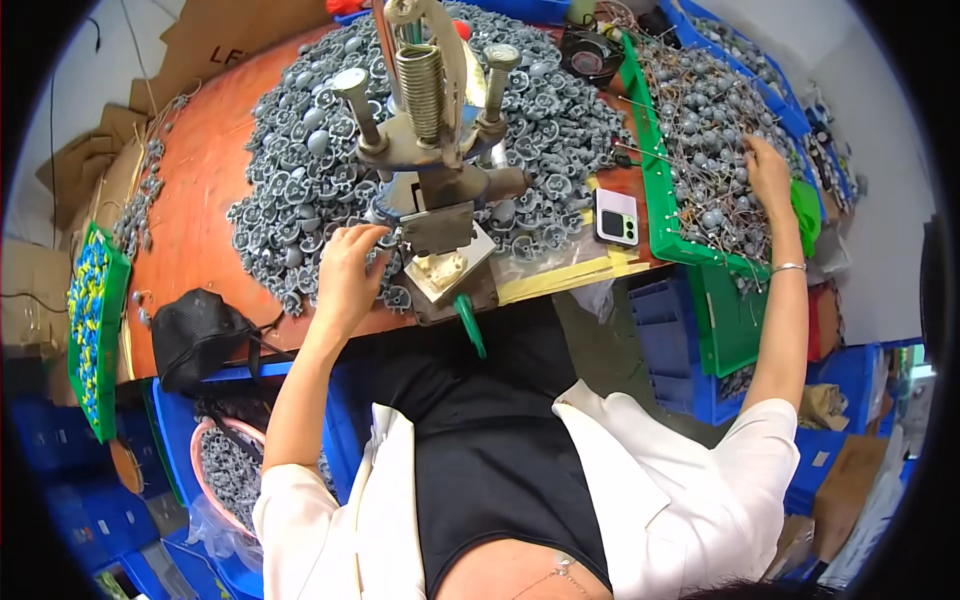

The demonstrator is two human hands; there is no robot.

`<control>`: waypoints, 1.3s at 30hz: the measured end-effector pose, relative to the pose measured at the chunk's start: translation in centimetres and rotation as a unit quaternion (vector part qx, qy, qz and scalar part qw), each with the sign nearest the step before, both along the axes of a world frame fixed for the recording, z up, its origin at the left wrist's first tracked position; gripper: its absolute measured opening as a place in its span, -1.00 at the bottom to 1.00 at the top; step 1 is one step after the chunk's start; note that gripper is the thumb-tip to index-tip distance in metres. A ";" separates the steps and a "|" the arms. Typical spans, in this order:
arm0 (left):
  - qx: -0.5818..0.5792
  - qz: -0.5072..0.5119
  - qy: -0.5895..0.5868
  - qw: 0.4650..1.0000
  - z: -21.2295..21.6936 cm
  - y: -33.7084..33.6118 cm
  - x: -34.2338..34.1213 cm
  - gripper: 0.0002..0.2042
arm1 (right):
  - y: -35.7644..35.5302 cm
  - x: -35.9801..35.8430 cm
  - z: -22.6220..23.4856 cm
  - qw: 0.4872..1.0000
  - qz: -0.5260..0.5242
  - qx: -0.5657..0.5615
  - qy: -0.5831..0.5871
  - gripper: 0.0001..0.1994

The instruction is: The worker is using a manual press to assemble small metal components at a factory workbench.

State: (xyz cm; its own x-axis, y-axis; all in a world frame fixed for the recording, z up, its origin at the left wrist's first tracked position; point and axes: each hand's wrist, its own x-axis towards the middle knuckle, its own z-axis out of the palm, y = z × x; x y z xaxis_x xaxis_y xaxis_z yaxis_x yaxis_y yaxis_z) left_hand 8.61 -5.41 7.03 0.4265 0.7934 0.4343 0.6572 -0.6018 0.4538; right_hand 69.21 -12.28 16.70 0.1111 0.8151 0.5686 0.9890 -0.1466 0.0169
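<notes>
My left hand (350, 265) is at the near edge of a heap of grey plastic cup-shaped parts (300, 200), just left of a metal hand press (430, 190). Its fingers are bent and the thumb stands apart from them; I see nothing held between. On the press base, under a flat metal plate (438, 228), sits a cream-coloured fixture (438, 268). A green handle (468, 325) points from the base toward me. My right hand (768, 175) reaches over a green tray (660, 205) of grey round parts with thin wires (710, 130). Its fingertips are closed together among them, and what they pinch is hidden.
A phone (616, 217) lies between press and tray. At the left are a black bag (200, 340) and a green tray of blue and yellow pieces (90, 320). Below stands a pink-rimmed basket of grey parts (232, 475). Blue bins (665, 335) stand under the table's right side.
</notes>
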 end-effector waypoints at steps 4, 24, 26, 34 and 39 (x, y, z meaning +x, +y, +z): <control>-0.001 -0.056 0.014 0.998 -0.6 0.0 1.7 -0.71 | 0.0 2.5 -0.2 0.987 -0.024 -0.133 -0.088 -0.84; -0.267 0.032 -0.493 0.827 -1.2 -2.0 1.0 -0.87 | 6.1 -0.6 11.5 0.866 0.007 0.130 0.482 -0.77; -0.065 0.034 -0.319 0.945 -2.8 -1.7 1.2 -0.87 | 5.4 -1.0 12.5 0.837 0.183 0.248 0.452 -0.77; -0.195 -0.002 -0.354 0.915 -5.9 -4.1 2.3 -0.59 | 7.4 -5.8 12.9 0.818 0.255 0.305 0.415 -0.75; -0.134 -0.033 -0.288 0.948 -4.2 -3.5 3.6 -0.65 | -2.7 -15.1 12.3 0.773 0.384 0.208 0.460 -0.76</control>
